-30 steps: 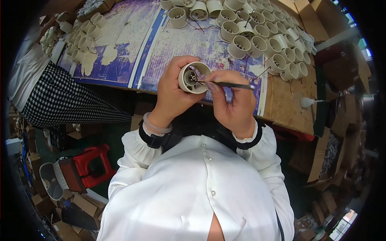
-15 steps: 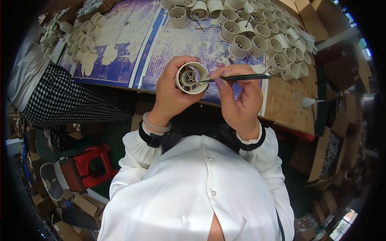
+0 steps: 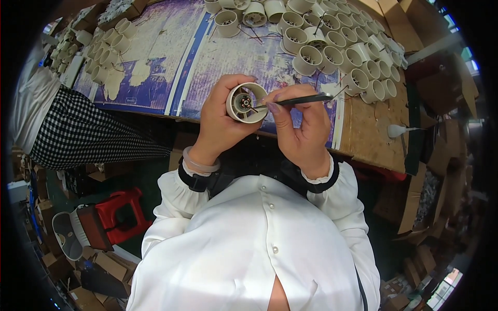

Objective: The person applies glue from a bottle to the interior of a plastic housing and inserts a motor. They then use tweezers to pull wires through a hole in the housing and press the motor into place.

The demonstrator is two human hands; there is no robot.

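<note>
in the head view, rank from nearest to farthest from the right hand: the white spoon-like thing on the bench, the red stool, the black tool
1. black tool: pinched in the right hand itself.
2. white spoon-like thing: on the bare wood bench, off to the right.
3. red stool: down on the floor, lower left.

Brown cardboard boxes (image 3: pixel 415 207) stood stacked along the right side beyond the workbench's end, their flaps open. More cardboard cartons (image 3: pixel 98 274) lay on the floor at lower left, near a red stool. Another brown box (image 3: pixel 394 13) sat at the bench's far right corner. A small dark label (image 3: pixel 131 100) showed on the blue-and-white mat's near edge.
</note>
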